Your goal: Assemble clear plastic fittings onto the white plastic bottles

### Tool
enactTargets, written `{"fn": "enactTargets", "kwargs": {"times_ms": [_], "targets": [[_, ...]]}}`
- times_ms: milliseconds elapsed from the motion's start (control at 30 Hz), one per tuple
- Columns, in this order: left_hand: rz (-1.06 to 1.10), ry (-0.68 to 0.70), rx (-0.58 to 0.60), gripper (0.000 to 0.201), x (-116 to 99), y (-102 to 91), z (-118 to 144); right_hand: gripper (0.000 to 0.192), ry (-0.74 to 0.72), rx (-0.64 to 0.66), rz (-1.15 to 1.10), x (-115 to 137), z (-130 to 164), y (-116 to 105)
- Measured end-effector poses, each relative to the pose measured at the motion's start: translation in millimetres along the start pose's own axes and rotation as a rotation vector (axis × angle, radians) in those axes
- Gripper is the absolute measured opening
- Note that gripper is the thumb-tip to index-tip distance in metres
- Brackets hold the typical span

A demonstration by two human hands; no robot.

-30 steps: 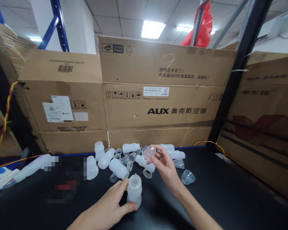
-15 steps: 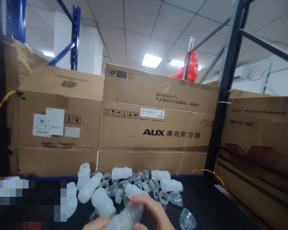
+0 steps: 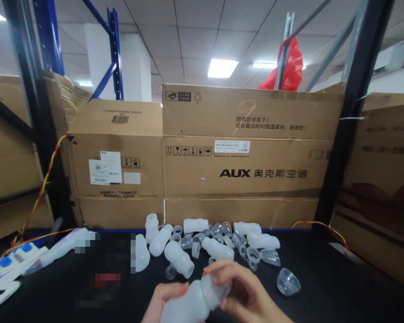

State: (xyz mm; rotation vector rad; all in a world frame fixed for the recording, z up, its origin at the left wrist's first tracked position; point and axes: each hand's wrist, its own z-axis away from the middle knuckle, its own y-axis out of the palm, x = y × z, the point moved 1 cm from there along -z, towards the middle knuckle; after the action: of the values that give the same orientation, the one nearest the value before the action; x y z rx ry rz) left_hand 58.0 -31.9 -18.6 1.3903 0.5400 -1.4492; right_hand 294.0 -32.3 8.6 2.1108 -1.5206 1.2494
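My left hand [image 3: 163, 296] is wrapped round a frosted white plastic bottle [image 3: 185, 307], tilted with its neck end up to the right. At that end, my right hand [image 3: 251, 287] has its fingers round a clear plastic cap [image 3: 224, 289], which is against the bottle. How firmly the cap sits cannot be seen under the fingers. Just beyond my hands lie more frosted bottles [image 3: 179, 259], one of them standing upright [image 3: 151, 229]. Among them are several clear domed caps [image 3: 270, 257] and rings [image 3: 253, 255].
A lone clear cap [image 3: 288, 282] lies to the right on the black table [image 3: 326, 287]. Cardboard panels [image 3: 195, 184] and black posts [image 3: 343, 121] border the table. Red-yellow wire [image 3: 49, 175] and white items [image 3: 15, 264] are at the left. Blurred blocks hide part of the left side.
My view has shifted, so the scene sits further right and more of the left side shows. My hands, still on the bottle and cap, show more fully, with more of the bottle visible.
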Motion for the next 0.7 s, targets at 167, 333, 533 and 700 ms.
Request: {"fn": "enactTargets", "kwargs": {"times_ms": [167, 333, 533, 700], "targets": [[-0.066, 0.021, 0.065, 0.066, -1.7, -1.9, -2.1, 0.050, 0.135, -0.205, 0.237, -10.2, 10.1, 2.7], [-0.621, 0.451, -0.001, 0.051, -16.6, -2.2, 8.2, 0.044, 0.368, -0.191, 0.278, -15.6, 4.4, 9.3], [-1.325, 0.873, -0.232, 0.059, -11.2, -5.1, 12.4, 0.051, 0.448, -0.222, 0.554, -8.7, -3.8, 11.3], [-1.386, 1.117, -0.250, 0.063, -5.7, -9.4, 10.0, 0.064, 0.842, -0.159, 0.257, -17.2, -6.4, 18.7]]}}
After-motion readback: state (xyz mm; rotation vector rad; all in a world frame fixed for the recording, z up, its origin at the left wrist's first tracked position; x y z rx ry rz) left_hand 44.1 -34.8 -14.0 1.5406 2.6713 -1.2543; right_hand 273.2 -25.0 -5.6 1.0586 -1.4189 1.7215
